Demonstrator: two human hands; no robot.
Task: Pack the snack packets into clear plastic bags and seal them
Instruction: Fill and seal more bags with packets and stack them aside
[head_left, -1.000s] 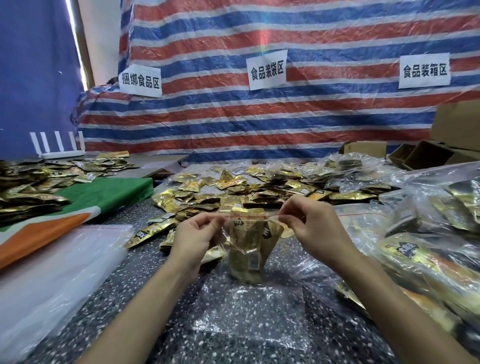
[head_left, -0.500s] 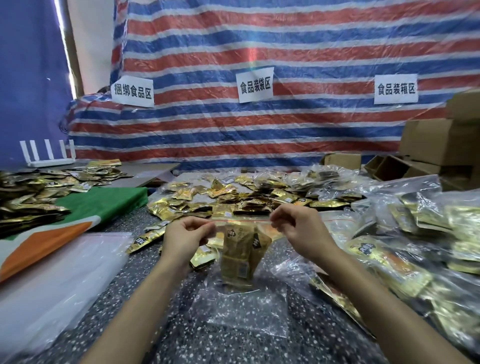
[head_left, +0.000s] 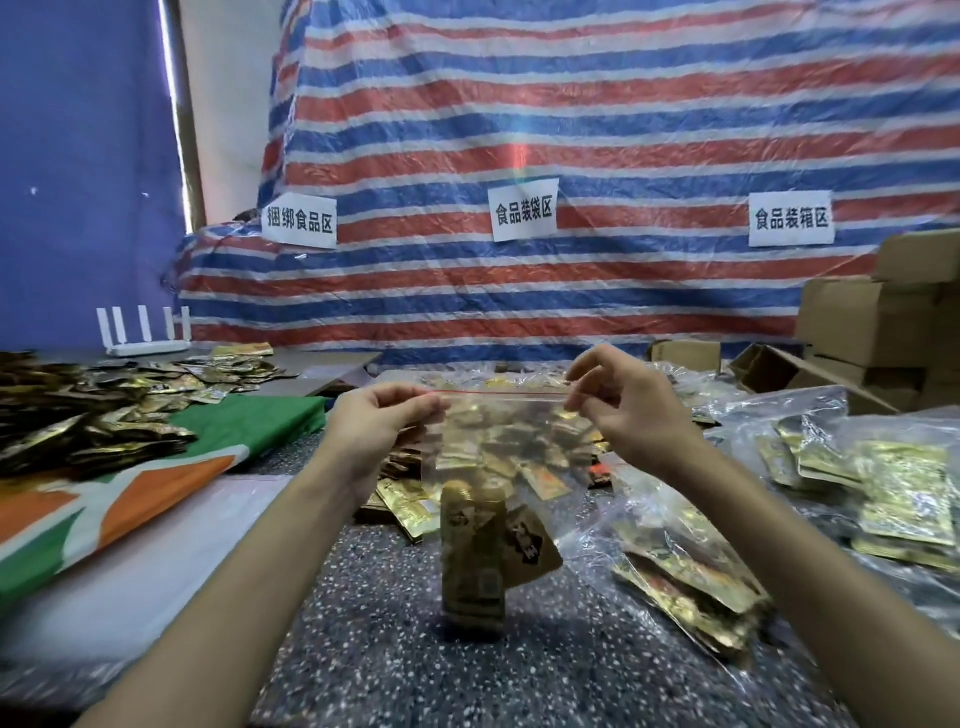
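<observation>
- Clear plastic bag (head_left: 519, 447) hangs over the speckled table (head_left: 395, 670), its red-lined top edge stretched between my hands.
- My left hand (head_left: 379, 421) pinches the bag's top left corner, thumb and fingers curled on it.
- My right hand (head_left: 623, 415) pinches the top right corner.
- Gold snack packets (head_left: 472, 556) sit upright in the bag's bottom.
- Filled bags (head_left: 691, 577) lie on the table to my right.

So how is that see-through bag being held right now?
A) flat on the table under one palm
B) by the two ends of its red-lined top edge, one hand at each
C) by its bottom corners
B: the left hand and the right hand each pinch one end of the top edge of the clear bag, which hangs with gold packets at its bottom.
</observation>
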